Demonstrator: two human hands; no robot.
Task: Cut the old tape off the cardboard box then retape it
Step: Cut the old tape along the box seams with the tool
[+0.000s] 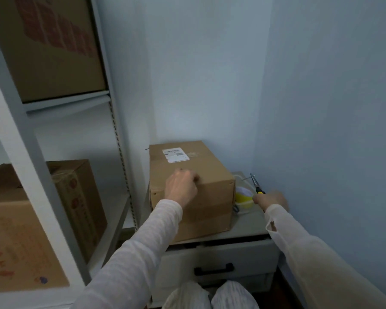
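A brown cardboard box with a white shipping label lies on a small grey cabinet in the room's corner. My left hand rests on the near top edge of the box, fingers curled against it. My right hand is to the right of the box, closed on the yellow-and-black handle of a pair of scissors whose blades point away toward the wall. A yellow roll of tape sits on the cabinet top between the box and my right hand.
The cabinet has a drawer with a black handle. A grey metal shelf rack at the left holds several cardboard boxes. Pale blue walls close in behind and at the right. My knees show at the bottom.
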